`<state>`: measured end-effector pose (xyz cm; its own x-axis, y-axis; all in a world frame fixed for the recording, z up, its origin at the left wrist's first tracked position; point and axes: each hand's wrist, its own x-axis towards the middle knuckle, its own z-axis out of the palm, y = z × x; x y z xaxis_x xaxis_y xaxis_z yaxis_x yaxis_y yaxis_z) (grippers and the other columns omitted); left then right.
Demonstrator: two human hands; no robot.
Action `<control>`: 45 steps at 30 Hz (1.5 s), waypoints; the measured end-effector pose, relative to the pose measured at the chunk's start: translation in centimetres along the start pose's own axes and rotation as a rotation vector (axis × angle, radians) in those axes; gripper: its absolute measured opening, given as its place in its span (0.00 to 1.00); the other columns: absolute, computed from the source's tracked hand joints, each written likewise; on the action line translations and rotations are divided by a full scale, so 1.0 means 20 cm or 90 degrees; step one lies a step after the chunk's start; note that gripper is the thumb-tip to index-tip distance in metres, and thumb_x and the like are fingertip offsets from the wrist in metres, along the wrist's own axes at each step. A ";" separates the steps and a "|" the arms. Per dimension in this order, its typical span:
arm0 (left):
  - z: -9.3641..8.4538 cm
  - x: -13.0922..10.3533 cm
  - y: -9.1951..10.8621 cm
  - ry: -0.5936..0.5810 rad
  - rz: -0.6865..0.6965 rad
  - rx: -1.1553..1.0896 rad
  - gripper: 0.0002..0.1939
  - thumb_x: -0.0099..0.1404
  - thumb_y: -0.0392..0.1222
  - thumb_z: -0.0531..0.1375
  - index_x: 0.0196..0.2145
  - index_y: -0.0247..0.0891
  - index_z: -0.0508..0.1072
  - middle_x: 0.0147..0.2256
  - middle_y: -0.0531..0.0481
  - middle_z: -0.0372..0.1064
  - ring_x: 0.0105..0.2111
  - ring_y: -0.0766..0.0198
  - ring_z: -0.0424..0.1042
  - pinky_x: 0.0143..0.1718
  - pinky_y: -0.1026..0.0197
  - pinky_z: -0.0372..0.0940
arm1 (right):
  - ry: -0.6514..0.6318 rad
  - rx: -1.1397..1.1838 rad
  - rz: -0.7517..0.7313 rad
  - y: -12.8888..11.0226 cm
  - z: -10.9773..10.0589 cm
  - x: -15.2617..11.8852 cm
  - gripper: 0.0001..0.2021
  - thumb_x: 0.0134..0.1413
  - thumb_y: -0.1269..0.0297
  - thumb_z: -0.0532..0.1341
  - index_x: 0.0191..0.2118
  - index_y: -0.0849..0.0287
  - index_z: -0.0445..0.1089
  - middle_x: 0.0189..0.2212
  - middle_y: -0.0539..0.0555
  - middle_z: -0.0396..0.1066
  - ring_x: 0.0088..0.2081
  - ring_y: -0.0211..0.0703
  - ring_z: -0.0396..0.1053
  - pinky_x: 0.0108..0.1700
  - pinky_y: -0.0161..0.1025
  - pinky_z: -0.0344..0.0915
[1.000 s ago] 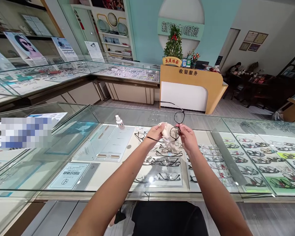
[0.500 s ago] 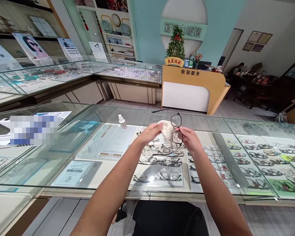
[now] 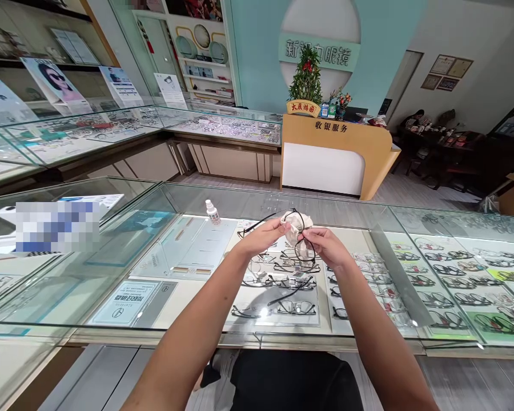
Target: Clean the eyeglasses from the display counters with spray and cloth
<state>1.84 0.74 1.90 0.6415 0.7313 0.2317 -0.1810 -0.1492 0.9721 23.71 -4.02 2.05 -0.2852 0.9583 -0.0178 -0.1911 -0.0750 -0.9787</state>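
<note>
Reads 收银服务 on tan curved wooden counter (image 3: 338, 138), 大展鸿图 on gold arched plaque (image 3: 302, 108) atop it, 新…眼镜 on mint rectangular signboard (image 3: 336, 54) behind.

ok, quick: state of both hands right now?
Left hand: closed, holding the bunched cream cloth.
Right hand: closed, pinching the black-rimmed glasses near the bridge.

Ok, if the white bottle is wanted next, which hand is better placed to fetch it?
Probably the left hand: it is nearer the white bottle, which stands to the left. It pinches the pale cloth, though; the right hand is farther off and holds the glasses.
</note>
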 end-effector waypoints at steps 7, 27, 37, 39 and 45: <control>0.06 0.02 -0.01 -0.024 0.027 -0.055 0.22 0.67 0.60 0.67 0.36 0.35 0.74 0.33 0.49 0.70 0.36 0.64 0.69 0.42 0.61 0.64 | -0.018 0.055 0.016 0.04 0.02 0.02 0.21 0.46 0.45 0.77 0.31 0.62 0.82 0.20 0.46 0.62 0.25 0.33 0.48 0.31 0.40 0.41; 0.11 0.02 -0.01 0.079 0.026 -0.155 0.23 0.65 0.59 0.70 0.39 0.36 0.73 0.31 0.50 0.71 0.31 0.64 0.70 0.36 0.60 0.65 | 0.011 0.035 -0.002 0.02 0.06 0.00 0.23 0.44 0.43 0.77 0.29 0.61 0.80 0.21 0.47 0.64 0.26 0.34 0.50 0.31 0.39 0.44; 0.16 0.05 -0.06 0.178 0.020 -0.120 0.24 0.65 0.62 0.68 0.35 0.36 0.72 0.24 0.53 0.70 0.21 0.68 0.66 0.24 0.64 0.60 | 0.001 0.034 0.008 0.05 0.06 0.02 0.21 0.43 0.45 0.78 0.31 0.61 0.82 0.24 0.49 0.70 0.27 0.34 0.54 0.32 0.39 0.45; 0.16 0.04 -0.04 0.186 0.018 -0.118 0.26 0.65 0.65 0.67 0.35 0.35 0.73 0.24 0.51 0.71 0.21 0.67 0.67 0.24 0.64 0.61 | 0.010 0.047 0.012 0.04 0.06 0.01 0.21 0.42 0.46 0.79 0.29 0.60 0.82 0.22 0.48 0.68 0.26 0.34 0.53 0.32 0.39 0.45; 0.08 0.01 0.00 0.083 -0.015 -0.096 0.24 0.62 0.58 0.72 0.40 0.35 0.73 0.31 0.50 0.74 0.28 0.65 0.71 0.30 0.64 0.64 | 0.010 0.074 0.009 -0.01 0.07 0.00 0.21 0.43 0.44 0.77 0.28 0.60 0.82 0.20 0.47 0.63 0.25 0.34 0.49 0.30 0.39 0.44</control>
<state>3.26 -0.19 1.96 0.5471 0.8147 0.1921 -0.2828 -0.0361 0.9585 22.48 -4.46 2.56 -0.2734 0.9612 -0.0358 -0.2954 -0.1193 -0.9479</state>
